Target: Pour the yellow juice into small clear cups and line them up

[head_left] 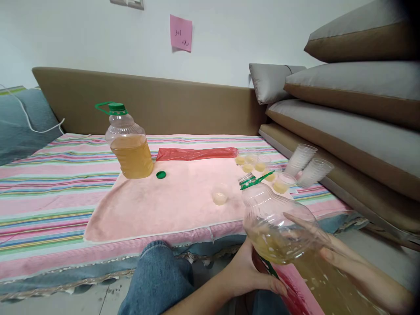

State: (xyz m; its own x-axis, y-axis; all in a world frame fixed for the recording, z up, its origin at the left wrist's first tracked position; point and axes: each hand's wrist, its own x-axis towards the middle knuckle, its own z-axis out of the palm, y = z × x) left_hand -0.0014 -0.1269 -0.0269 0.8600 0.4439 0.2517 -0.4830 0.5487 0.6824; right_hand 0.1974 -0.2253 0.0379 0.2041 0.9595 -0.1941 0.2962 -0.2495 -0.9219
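A large clear plastic bottle [278, 218] with yellowish liquid is tilted in front of me, its uncapped mouth pointing up and left above the cloth. My left hand [241, 273] grips it from below near the red label, most of its fingers hidden behind the bottle. My right hand [341, 251] is wrapped around its right side, some fingers showing through the plastic. Left of the bottle's mouth, a small clear cup [219, 195] holds a little pale liquid. Several more cups of yellow liquid [260, 166] stand behind the bottle. A loose green cap [161, 175] lies on the cloth.
A second capped bottle [133, 155] of yellowish liquid stands upright at left. A red plastic strip [197, 153] lies along the back of the pink cloth [147, 210]. Two stacks of clear cups [315, 173] lean near piled grey-brown cushions [354, 113]. Behind is a brown backboard [164, 105].
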